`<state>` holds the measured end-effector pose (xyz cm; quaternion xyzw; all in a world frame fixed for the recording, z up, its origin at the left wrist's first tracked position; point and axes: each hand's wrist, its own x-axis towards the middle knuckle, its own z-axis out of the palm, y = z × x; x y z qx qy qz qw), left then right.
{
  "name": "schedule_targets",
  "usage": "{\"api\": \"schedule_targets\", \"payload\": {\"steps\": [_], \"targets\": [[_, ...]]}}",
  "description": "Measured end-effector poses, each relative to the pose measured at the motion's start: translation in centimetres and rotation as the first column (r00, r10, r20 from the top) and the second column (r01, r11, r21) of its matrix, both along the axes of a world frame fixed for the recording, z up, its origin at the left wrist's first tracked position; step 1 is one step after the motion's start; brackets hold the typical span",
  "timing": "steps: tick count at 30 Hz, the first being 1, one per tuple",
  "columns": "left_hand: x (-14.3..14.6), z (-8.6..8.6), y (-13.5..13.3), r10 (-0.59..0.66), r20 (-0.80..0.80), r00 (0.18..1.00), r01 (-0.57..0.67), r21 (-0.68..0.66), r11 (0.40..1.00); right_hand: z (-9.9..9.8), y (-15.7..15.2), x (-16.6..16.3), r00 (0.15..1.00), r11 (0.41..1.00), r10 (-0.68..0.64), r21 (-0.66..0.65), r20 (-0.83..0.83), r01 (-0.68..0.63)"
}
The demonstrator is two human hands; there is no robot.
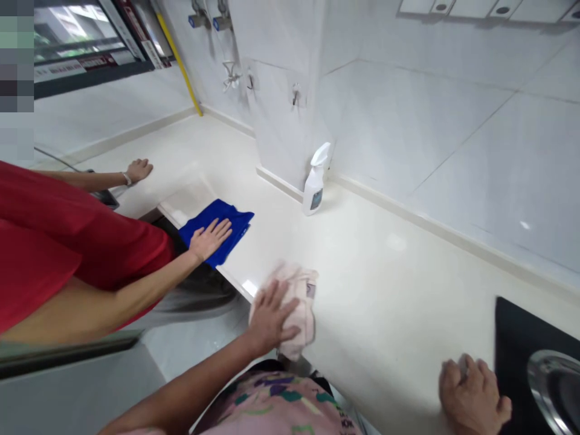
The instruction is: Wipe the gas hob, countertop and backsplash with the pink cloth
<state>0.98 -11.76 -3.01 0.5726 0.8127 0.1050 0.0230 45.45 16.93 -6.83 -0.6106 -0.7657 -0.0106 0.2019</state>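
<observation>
My left hand [274, 317] lies flat with its fingers spread on a pale pink cloth [306, 326] at the counter's front edge. The cloth's far side is blurred, and part of it hangs over the edge. Over at the right, my right hand [475, 396] rests on the white countertop [385, 302] with its fingers curled in, and nothing shows in it. It is close to the corner of a black cooktop [512, 344]. A white spray bottle [313, 187] stands upright against the wall base, beyond the pink cloth.
Close on my left, a co-worker in a red shirt [90, 241] presses one hand [211, 240] on a blue cloth [212, 211]. The co-worker's other hand [139, 170] leans on the counter farther back. Wall taps [222, 23] and a yellow pipe [179, 60] are behind.
</observation>
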Motion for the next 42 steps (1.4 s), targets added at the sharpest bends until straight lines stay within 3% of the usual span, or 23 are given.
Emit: {"api": "schedule_targets", "payload": {"steps": [5, 7, 10, 12, 15, 19, 21, 23, 25, 27, 30, 33, 39, 42], "targets": [[-10.3, 3.0, 0.8, 0.323, -0.094, 0.942, -0.333, -0.114, 0.936, 0.5, 0.0, -0.7, 0.999, 0.999, -0.020, 0.032, -0.031, 0.021], [-12.2, 3.9, 2.4, 0.389, -0.124, 0.913, -0.403, -0.118, 0.908, 0.6, -0.1, -1.0, 0.999, 0.999, -0.021, 0.041, -0.044, 0.023], [-12.3, 4.5, 5.2, 0.456, -0.146, 0.878, -0.470, -0.082, 0.879, 0.8, -0.2, -1.4, 0.998, 0.997, -0.034, 0.061, -0.054, 0.037], [-11.4, 4.6, 7.2, 0.456, -0.141, 0.879, -0.467, -0.058, 0.882, 1.0, -0.3, -1.8, 0.998, 0.996, -0.052, 0.065, -0.048, 0.055], [-9.2, 4.4, 10.5, 0.349, -0.101, 0.932, -0.356, -0.062, 0.932, 1.2, -0.3, -2.3, 0.997, 0.996, -0.076, 0.053, -0.030, 0.077], [-3.8, 3.4, 14.9, 0.049, -0.006, 0.999, -0.050, -0.060, 0.997, 1.1, -0.2, -2.6, 0.995, 0.994, -0.094, 0.062, -0.014, 0.095], [0.5, 2.8, 16.2, -0.166, 0.055, 0.984, 0.169, -0.041, 0.985, 0.9, -0.2, -2.7, 0.996, 0.993, -0.088, 0.077, -0.006, 0.088], [5.3, 2.3, 16.7, -0.403, 0.109, 0.908, 0.406, 0.000, 0.914, 0.8, -0.3, -2.7, 0.997, 0.993, -0.081, 0.083, 0.002, 0.080], [10.0, 2.0, 16.2, -0.625, 0.134, 0.769, 0.622, 0.066, 0.780, 0.8, -0.3, -2.7, 0.997, 0.994, -0.076, 0.074, 0.016, 0.075], [13.7, 1.9, 15.4, -0.766, 0.117, 0.632, 0.757, 0.117, 0.643, 0.8, -0.4, -2.7, 0.997, 0.996, -0.072, 0.057, 0.037, 0.070], [16.5, 1.9, 15.0, -0.846, 0.068, 0.528, 0.834, 0.145, 0.532, 0.7, -0.4, -2.8, 0.996, 0.996, -0.076, 0.042, 0.057, 0.073], [16.5, 1.8, 17.2, -0.862, 0.075, 0.501, 0.851, 0.136, 0.506, 0.5, -0.4, -2.8, 0.996, 0.996, -0.075, 0.046, 0.054, 0.073], [15.5, 1.2, 28.2, -0.763, 0.099, 0.638, 0.754, 0.119, 0.646, -0.1, -0.2, -2.8, 0.996, 0.996, -0.081, 0.034, 0.031, 0.080], [15.9, 1.4, 34.3, -0.743, 0.116, 0.659, 0.738, 0.086, 0.669, -0.3, -0.1, -3.0, 0.995, 0.993, -0.102, 0.060, 0.005, 0.102]]}}
